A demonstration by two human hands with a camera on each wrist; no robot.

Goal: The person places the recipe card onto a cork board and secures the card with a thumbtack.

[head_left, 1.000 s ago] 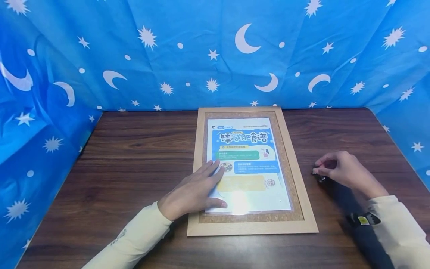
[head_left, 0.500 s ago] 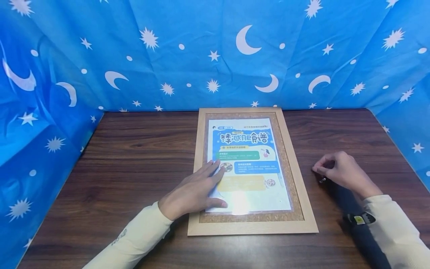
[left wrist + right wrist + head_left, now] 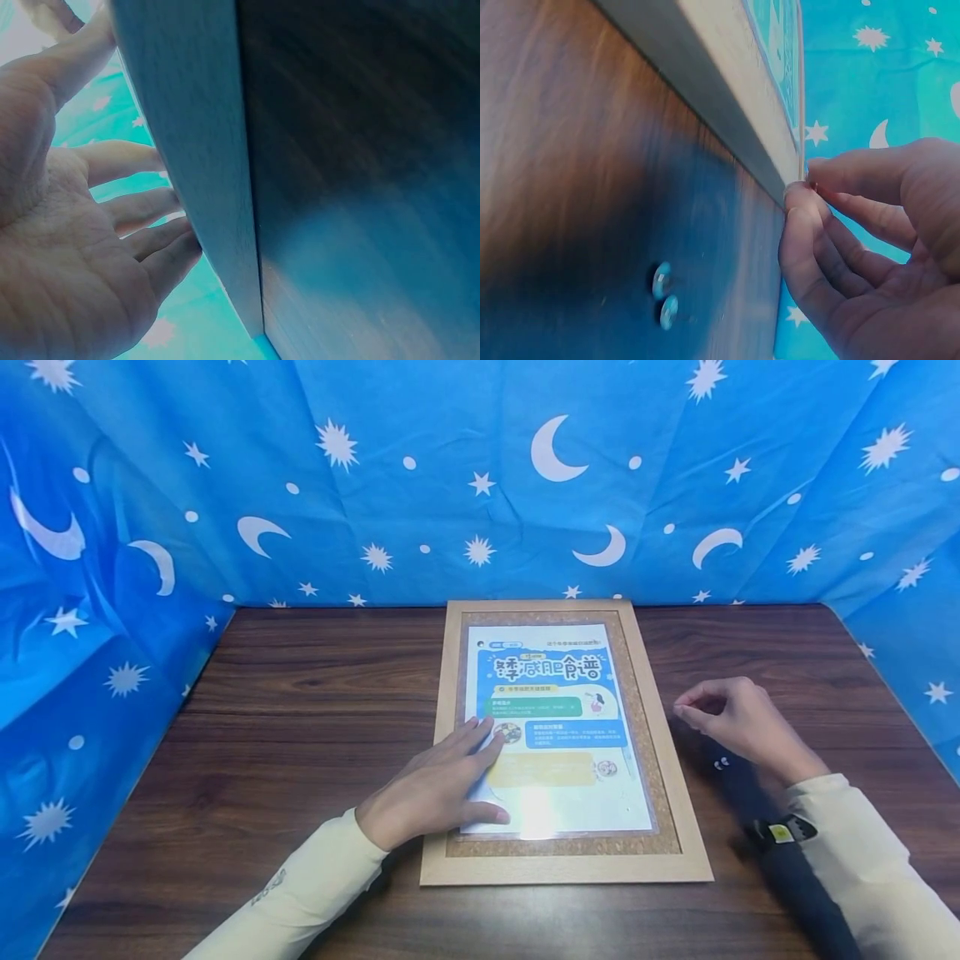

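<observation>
My left hand point(image 3: 431, 785) lies with spread fingers on the lower left of a laminated printed sheet point(image 3: 558, 768), which sits on a cork board point(image 3: 555, 846) with a pale wooden frame point(image 3: 562, 870). My right hand point(image 3: 738, 722) is just right of the frame, above the table. Its thumb and index fingertips pinch a tiny thumbtack point(image 3: 812, 180), mostly hidden between them. On the table below that hand lie two shiny thumbtacks point(image 3: 665, 292), close together. A small dark dot point(image 3: 481, 644) shows at the sheet's upper left corner; I cannot tell whether it is a tack.
The dark wood-grain table point(image 3: 300, 693) reaches back to a blue curtain point(image 3: 450, 485) with white moons and stars, which also hangs at both sides. The board's far edge lies near that curtain. A dark strap with a yellow label point(image 3: 782, 833) is at my right wrist.
My right hand has picked a thumbtack off the table and moved up and left toward the frame, leaving two tacks behind. The left hand has stayed on the sheet.
</observation>
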